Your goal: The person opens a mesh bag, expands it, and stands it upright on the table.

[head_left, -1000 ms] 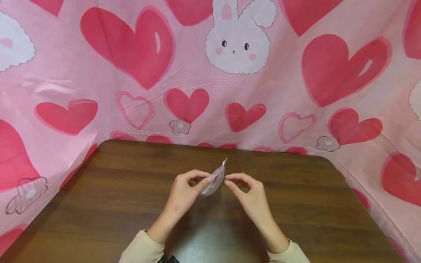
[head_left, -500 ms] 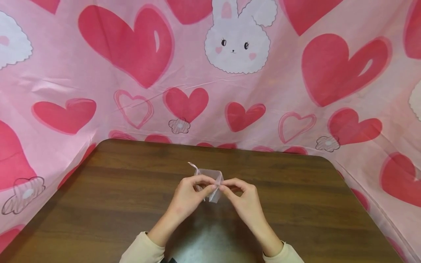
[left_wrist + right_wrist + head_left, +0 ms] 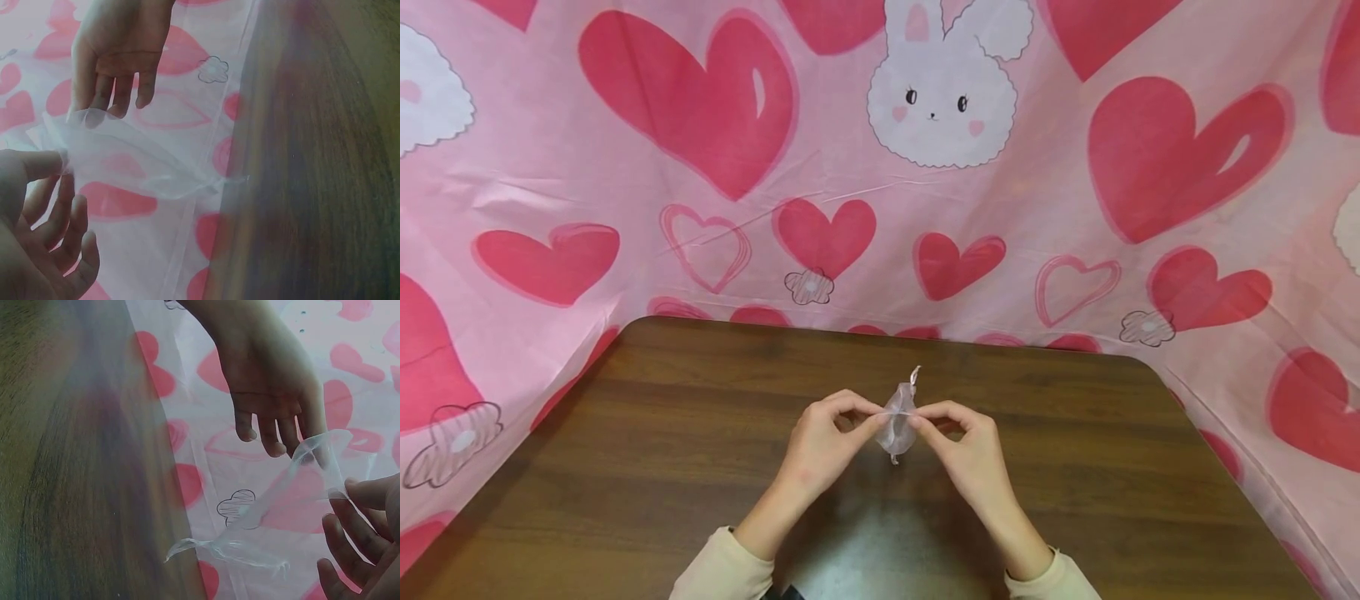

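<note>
A small, sheer whitish bag (image 3: 895, 429) hangs above the table between the two hands, with shiny twisted ribbon-like ends at its top and bottom. My left hand (image 3: 823, 437) pinches its left edge between thumb and index finger. On the other side, my right hand (image 3: 970, 442) pinches the right edge with thumb and fingertips. In the left wrist view, the thin see-through bag (image 3: 131, 156) stretches sideways from the left hand (image 3: 47, 219). The right wrist view shows a twisted tail on the bag (image 3: 275, 500), beside the right hand (image 3: 362, 534). Whether anything lies inside cannot be made out.
A dark brown wooden table (image 3: 662, 450) with rounded far corners lies below the hands. Behind it and at both sides hangs a pink cloth (image 3: 850, 167) printed with hearts, flowers and a rabbit. A small black item (image 3: 784, 592) shows near the left sleeve.
The bag has turned between the fingers, its ribbon-like end swinging from upper right to upper left and back to upper right. The hands came together, then parted slightly.
</note>
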`<state>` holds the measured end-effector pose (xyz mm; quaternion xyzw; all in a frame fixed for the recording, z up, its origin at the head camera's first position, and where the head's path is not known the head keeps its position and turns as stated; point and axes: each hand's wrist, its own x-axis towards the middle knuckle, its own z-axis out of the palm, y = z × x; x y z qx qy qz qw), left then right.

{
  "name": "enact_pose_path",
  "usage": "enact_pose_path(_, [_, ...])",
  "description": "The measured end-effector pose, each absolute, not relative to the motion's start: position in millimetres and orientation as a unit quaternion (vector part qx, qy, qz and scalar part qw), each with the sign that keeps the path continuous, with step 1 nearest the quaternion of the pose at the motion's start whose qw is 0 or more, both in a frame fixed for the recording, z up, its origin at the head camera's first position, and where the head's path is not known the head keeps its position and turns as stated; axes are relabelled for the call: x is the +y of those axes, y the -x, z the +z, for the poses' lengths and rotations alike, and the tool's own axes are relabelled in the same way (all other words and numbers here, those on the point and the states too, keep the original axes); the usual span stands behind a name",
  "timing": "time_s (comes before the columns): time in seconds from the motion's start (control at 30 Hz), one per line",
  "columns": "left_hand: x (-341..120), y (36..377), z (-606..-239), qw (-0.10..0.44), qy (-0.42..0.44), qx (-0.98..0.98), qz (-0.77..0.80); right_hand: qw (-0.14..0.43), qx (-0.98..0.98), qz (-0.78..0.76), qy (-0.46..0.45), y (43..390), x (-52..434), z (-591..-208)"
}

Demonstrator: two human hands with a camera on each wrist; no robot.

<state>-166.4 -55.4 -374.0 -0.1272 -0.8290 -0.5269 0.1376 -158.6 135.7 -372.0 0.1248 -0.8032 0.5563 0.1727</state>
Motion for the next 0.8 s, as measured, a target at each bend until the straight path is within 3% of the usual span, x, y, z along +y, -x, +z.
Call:
enact_pose_path(0.57, [-54.2,164.5,-373.0,0.098,0.120,-0.821,-0.549,0.163,-0.811,0.548,-0.123,157.5,134.1,-370.1])
enact_pose_path(0.8, [-54.7,164.1,-372.6,0.110,0.106,-0.839,-0.522,0.156,-0.806,0.556,-0.130,156.9,134.7,-372.5])
